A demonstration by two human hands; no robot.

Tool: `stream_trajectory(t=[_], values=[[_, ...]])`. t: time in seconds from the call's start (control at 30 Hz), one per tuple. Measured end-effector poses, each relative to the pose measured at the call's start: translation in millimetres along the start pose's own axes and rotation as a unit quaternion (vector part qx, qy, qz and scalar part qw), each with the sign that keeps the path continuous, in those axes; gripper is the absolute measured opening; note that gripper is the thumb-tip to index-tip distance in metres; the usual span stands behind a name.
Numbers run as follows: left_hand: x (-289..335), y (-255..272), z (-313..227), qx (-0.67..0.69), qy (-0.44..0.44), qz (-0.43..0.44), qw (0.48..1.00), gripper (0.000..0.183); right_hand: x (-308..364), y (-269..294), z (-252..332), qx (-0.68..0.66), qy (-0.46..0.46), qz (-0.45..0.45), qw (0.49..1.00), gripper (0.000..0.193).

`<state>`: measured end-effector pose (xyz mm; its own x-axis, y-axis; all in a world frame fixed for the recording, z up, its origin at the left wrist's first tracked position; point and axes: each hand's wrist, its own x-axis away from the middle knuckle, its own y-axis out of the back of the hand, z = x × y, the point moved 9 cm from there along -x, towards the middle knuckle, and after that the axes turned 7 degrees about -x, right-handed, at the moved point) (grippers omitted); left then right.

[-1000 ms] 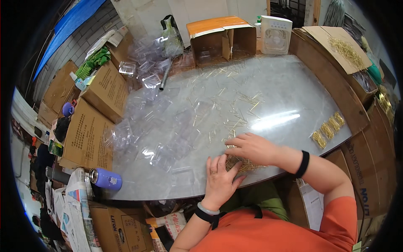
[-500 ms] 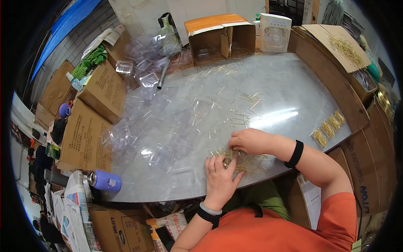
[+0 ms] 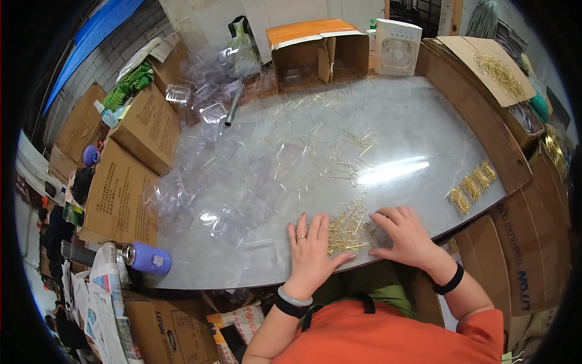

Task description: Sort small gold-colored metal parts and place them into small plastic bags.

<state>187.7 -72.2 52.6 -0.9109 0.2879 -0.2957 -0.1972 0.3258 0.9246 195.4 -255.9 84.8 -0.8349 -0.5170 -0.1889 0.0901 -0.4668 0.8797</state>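
A loose pile of thin gold metal hooks (image 3: pixel 348 230) lies near the front edge of the grey table, between my two hands. My left hand (image 3: pixel 313 249) rests flat along the pile's left side, fingers stretched out and pointing away from me. On the other side is my right hand (image 3: pixel 405 235), its fingers spread and slightly bent, the thumb close to the pile's right edge. Neither hand holds anything. More gold hooks (image 3: pixel 357 142) are scattered across the middle of the table. Several small bundles of the same gold pieces (image 3: pixel 473 185) sit in a row at the right edge.
Clear plastic boxes (image 3: pixel 230 224) spread over the table's left half, heaped at the back left. A purple bottle (image 3: pixel 148 259) lies at the front left. Cardboard boxes (image 3: pixel 118 191) border the left. An orange-topped carton (image 3: pixel 318 54) and a white fan (image 3: pixel 397 48) stand at the back.
My right hand has moved right and nearer to me, off the pile, and its fingers have spread. My left hand has straightened its fingers beside the pile, which now shows more fully.
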Motion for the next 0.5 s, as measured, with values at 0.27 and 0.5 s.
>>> stream_trajectory(t=[0.27,0.5], values=[[-1.3,-6.6,-4.5,-0.001,0.002,-0.012,1.000,0.061,-4.7,-24.3,-20.4,0.099,0.008,-0.107,0.989,0.047],[3.3,-2.6,-3.8,-0.069,0.029,-0.043,0.996,0.050,-19.7,-39.9,-0.6,-0.004,0.034,-0.035,0.999,0.048]])
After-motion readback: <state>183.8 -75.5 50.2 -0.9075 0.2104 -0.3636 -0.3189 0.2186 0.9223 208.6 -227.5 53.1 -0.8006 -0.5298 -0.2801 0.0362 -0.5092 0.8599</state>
